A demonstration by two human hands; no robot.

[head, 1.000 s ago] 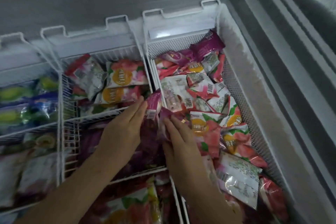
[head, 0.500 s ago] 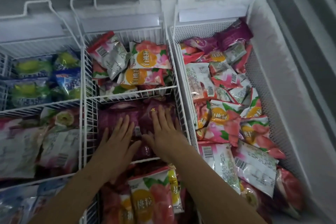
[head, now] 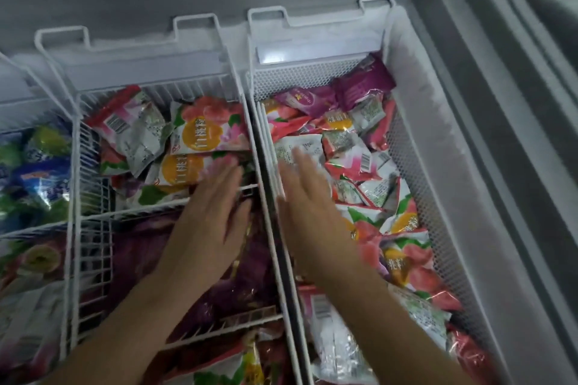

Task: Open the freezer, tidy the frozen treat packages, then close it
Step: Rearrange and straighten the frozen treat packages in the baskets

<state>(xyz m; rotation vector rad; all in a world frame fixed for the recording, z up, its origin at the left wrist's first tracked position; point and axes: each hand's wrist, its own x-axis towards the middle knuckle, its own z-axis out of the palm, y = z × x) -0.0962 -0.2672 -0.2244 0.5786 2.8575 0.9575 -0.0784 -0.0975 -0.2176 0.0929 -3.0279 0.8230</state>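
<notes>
White chest freezer (head: 438, 122) is standing open. At centre frame, left hand (head: 209, 228) is lying flat, straight fingertips on pink-and-orange plastic frozen treat packages (head: 200, 147) in white wire basket (head: 93, 172). Right hand (head: 308, 212), also flat & empty, is reaching over jumbled packs (head: 359, 166) centre-right, prob. to level them.

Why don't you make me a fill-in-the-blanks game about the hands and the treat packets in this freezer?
1. The left hand reaches a pink packet with an ____ circle on it.
2. The right hand is over the mesh basket, which is the basket farthest ____.
3. The purple packets lie at the mesh basket's ____ end.
4. Both hands are open and hold ____.
Missing words: orange; right; far; nothing.
</notes>
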